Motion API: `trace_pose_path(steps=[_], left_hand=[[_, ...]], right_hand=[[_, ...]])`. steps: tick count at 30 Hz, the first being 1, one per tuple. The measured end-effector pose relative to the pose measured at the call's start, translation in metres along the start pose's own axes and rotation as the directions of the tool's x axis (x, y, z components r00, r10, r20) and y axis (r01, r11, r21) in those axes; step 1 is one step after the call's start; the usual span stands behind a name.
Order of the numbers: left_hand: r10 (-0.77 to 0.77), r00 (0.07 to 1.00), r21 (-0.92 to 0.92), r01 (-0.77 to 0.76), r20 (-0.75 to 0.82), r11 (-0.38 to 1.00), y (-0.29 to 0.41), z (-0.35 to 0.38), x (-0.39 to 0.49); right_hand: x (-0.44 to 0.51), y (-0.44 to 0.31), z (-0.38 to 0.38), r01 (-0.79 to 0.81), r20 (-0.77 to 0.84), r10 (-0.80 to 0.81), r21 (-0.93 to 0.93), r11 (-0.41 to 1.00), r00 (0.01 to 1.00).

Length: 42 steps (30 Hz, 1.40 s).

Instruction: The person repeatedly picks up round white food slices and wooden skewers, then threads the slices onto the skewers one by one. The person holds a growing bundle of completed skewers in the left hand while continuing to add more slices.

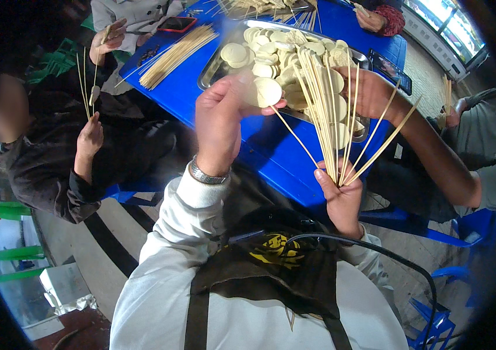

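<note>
My left hand (221, 113) pinches a round, pale yellow slice (264, 92) of food above the near edge of a metal tray (206, 72). The tip of one bamboo skewer (294, 134) meets the slice's lower edge; whether it has entered cannot be told. At the lower right, my right hand (342, 192) grips that skewer together with a fanned bundle of bamboo skewers (320, 122), points upward. Several round slices (340, 135) show in a column just behind the bundle; I cannot tell if they are threaded. More slices (270, 48) lie heaped in the tray.
A blue table (256, 153) carries the tray, a pile of loose skewers (178, 57), a red-edged phone (177, 24) and another phone (390, 72). A co-worker's hand (364, 94) reaches over the tray from the right. Another person's hand (89, 135) at left holds skewers. A black cable (388, 258) crosses at right.
</note>
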<state>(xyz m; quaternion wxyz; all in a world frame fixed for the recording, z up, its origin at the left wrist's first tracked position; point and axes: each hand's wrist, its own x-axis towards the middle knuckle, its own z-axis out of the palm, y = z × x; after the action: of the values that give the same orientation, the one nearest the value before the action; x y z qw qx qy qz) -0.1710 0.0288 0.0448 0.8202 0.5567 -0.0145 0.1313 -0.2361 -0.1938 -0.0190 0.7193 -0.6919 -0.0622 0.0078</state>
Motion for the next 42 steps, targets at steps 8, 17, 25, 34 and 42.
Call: trace_pose_path(steps=[8,17,25,34,42], left_hand=[[-0.033,0.999,-0.06,0.033,-0.004,0.998,-0.001,0.004,-0.008],[-0.096,0.995,0.049,0.094,0.029,0.994,-0.026,0.02,-0.026],[-0.249,0.965,-0.046,0.253,0.088,0.966,-0.04,0.027,-0.042],[0.32,0.924,0.883,-0.319,0.209,0.346,-0.031,-0.049,0.067],[0.288,0.891,0.935,-0.319,0.351,-0.151,-0.053,-0.098,0.141]], right_hand=[[-0.001,-0.001,0.001,0.005,-0.004,-0.005,0.021,1.0,1.0],[-0.001,0.0,0.004,0.016,-0.038,-0.016,0.012,1.0,0.999],[0.0,0.0,0.001,0.005,-0.031,-0.005,0.018,1.0,1.0],[-0.001,-0.001,-0.001,-0.075,-0.093,0.078,0.039,0.996,0.993],[-0.006,-0.005,0.002,-0.112,-0.056,0.115,0.044,0.993,0.992]])
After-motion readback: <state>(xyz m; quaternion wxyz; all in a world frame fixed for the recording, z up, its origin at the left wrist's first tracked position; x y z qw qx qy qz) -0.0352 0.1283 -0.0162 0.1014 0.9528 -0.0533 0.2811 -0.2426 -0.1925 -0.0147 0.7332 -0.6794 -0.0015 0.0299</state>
